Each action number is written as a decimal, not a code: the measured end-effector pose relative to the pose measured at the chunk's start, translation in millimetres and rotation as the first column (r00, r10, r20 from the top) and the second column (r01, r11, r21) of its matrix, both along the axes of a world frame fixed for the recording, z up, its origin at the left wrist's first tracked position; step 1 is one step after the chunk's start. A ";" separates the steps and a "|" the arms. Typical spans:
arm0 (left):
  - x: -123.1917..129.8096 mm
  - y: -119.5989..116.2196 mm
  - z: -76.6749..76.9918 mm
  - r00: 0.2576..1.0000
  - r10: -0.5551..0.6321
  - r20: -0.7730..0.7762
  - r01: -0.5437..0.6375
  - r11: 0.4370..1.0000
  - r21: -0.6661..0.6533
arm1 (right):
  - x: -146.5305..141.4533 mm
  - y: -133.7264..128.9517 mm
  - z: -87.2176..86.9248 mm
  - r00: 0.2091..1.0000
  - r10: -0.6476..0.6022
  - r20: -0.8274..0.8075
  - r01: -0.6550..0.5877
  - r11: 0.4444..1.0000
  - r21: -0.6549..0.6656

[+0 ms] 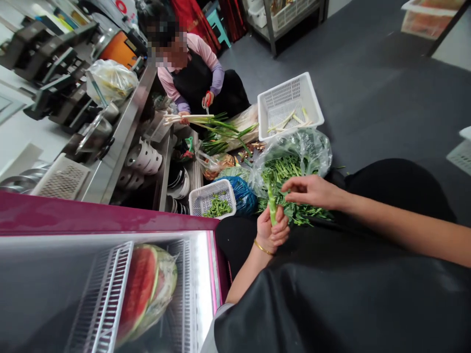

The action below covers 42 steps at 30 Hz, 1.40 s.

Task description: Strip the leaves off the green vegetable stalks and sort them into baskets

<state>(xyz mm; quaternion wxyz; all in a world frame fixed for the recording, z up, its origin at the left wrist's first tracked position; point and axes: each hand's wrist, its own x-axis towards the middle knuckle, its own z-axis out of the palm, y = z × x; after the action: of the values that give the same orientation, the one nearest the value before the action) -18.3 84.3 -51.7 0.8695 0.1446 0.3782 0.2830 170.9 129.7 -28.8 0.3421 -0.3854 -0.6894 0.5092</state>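
My left hand (273, 228), with a gold bracelet at the wrist, is wrapped round a thick green vegetable stalk (271, 198) with small leaves at its top, held upright. Just right of the stalk hovers my right hand (311, 190), its fingers bent and a little apart, with nothing seen in them. Under and behind both hands lies a heap of leafy green stems (289, 169), partly inside a clear plastic bag (316, 147). Cut green pieces (218, 206) lie in a small white basket (194, 203) to the left.
Across from me a person (195, 68) holds red-handled scissors (208, 99) and long green onions (191, 119). A large white basket (318, 105) contains a few pale stalks. At lower left is a lit fridge (206, 274) with a cut watermelon (142, 284). A steel counter (121, 147) runs along the left.
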 end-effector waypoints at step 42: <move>23.0 2.3 -11.3 0.985 0.166 -0.035 -0.161 0.980 0.118 | -21.6 -5.3 -10.6 0.943 -0.316 0.102 0.301 0.943 0.139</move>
<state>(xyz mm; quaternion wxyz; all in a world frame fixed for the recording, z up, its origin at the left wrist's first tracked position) 4.6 86.6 -63.0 0.8249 0.1687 0.3913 0.3715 149.3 124.4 -39.4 0.3973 -0.4979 -0.6698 0.3816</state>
